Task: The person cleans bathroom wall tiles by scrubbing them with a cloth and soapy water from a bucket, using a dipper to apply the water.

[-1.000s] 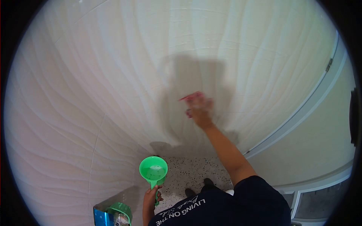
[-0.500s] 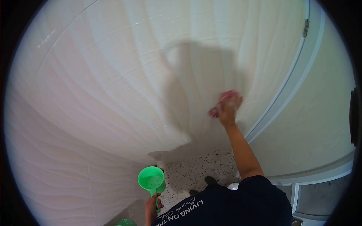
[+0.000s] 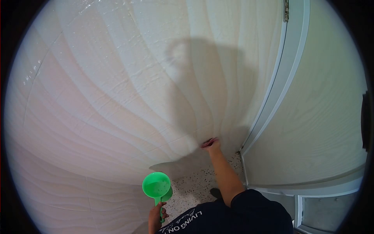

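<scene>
My left hand [image 3: 157, 213] is closed around the handle of a green plastic dipper [image 3: 156, 185], held upright low in the view with some soapy-looking liquid in its bowl. With my arm stretched out, my right hand [image 3: 214, 145] presses a dark pink cloth [image 3: 209, 142] against the lower part of the wavy-patterned tiled wall [image 3: 156, 97]. Most of the right fingers are hidden behind the hand and cloth. Wet streaks and droplets shine on the upper left of the wall.
A light door [image 3: 311, 117] with a pale frame and a hinge [image 3: 286, 11] stands on the right. Speckled floor [image 3: 191, 183] lies below, where a dark shoe [image 3: 215, 192] shows. My shadow falls across the wall.
My right hand has moved the cloth down the wall and slightly left. My view has shifted, so the door frame sits further left. The dipper stays nearly in place.
</scene>
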{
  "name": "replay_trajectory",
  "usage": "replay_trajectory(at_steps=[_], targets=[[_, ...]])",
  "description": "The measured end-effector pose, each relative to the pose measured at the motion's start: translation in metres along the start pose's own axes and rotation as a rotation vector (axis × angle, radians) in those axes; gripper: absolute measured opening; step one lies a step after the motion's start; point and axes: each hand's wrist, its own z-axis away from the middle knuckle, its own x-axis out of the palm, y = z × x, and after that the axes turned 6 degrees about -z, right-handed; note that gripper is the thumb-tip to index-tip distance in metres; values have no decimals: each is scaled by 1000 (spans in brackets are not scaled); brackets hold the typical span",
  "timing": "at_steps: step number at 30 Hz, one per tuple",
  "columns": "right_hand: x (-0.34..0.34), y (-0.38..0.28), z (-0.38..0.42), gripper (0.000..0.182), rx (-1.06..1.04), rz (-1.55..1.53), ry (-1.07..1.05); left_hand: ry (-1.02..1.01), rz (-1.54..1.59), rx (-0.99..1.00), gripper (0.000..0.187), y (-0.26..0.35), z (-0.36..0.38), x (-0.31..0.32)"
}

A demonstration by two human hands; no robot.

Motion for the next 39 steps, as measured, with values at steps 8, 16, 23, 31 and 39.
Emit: replay_trajectory(at_steps=[8,16,23,31,39], targets=[[166,11,210,22,-1148,359,-229,-69,132,-4,41,-28,21,-61],[279,130,362,40,-2761,847,-627,-56,214,-13,31,-23,18,-87],[391,199,523,41,-2686,673,-910,-46,277,68,34,-20,73,-160],[321,438,651,41,-2828,1055,-1514,32,217,111,29,0,204,-324],[582,41,459,39,-2206,761,-974,356,12,-22,35,121,111,-1]])
